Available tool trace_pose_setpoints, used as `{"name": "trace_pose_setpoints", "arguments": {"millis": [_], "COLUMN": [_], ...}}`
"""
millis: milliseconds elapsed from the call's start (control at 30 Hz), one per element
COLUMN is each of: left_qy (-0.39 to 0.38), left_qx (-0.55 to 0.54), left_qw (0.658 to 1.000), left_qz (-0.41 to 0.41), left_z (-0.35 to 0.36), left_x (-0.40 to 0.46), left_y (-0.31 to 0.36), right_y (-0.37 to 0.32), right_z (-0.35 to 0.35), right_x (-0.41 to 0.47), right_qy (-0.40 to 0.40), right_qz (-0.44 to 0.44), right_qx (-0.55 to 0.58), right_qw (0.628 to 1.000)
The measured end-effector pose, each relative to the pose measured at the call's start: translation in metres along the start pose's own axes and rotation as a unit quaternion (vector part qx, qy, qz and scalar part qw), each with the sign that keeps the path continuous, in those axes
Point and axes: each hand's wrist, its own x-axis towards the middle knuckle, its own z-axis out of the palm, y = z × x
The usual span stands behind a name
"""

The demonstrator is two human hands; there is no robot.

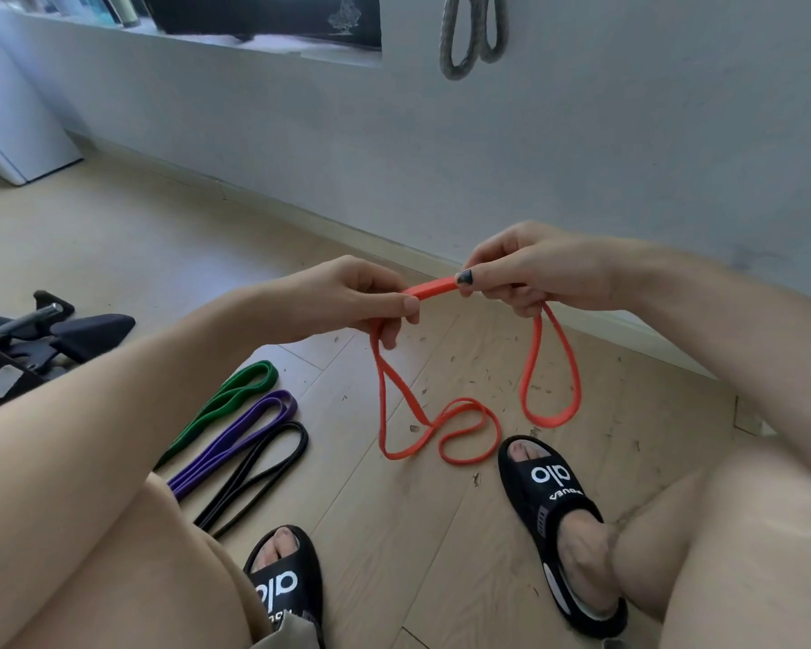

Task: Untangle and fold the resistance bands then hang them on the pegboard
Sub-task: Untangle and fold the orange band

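I hold an orange resistance band [434,289] above the wooden floor, a short stretch of it taut between both hands. My left hand [357,299] grips it on the left, and twisted loops hang from there down to the floor. My right hand [530,274] pinches it on the right, where one loop dangles. On the floor to the left lie a green band [235,398], a purple band [244,437] and a black band [263,470], each folded flat, side by side.
A grey braided rope loop [471,35] hangs on the white wall ahead. Black exercise equipment [43,339] sits at the far left. My feet in black slides [553,512] rest on the floor, which is littered with small debris. No pegboard is in view.
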Motion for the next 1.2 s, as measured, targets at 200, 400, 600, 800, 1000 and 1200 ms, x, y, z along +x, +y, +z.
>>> {"name": "trace_pose_setpoints", "arguments": {"millis": [200,400,600,800,1000,1200], "left_qy": [-0.001,-0.004,0.035,0.023,0.038,0.050], "left_qx": [-0.049,-0.037,0.013,0.018,0.026,0.130], "left_qw": [0.999,0.999,0.999,0.999,0.998,0.990], "left_qz": [-0.004,0.010,0.032,0.020,0.045,0.034], "left_z": [-0.005,-0.003,0.006,0.012,0.009,0.011], "left_x": [-0.005,-0.006,-0.002,0.000,0.000,0.006], "left_y": [-0.002,0.000,0.009,0.009,0.012,0.008], "right_y": [-0.001,0.000,-0.005,-0.011,-0.012,-0.005], "right_z": [-0.004,-0.003,0.000,0.019,0.006,-0.002], "right_x": [-0.001,-0.001,0.003,0.012,0.010,0.007], "right_qy": [0.010,0.004,-0.003,0.073,0.121,0.137], "right_qz": [-0.003,0.009,0.018,-0.029,-0.057,-0.046], "right_qx": [0.017,0.026,0.035,-0.068,0.014,0.020], "right_qw": [1.000,1.000,0.999,0.995,0.991,0.989]}}
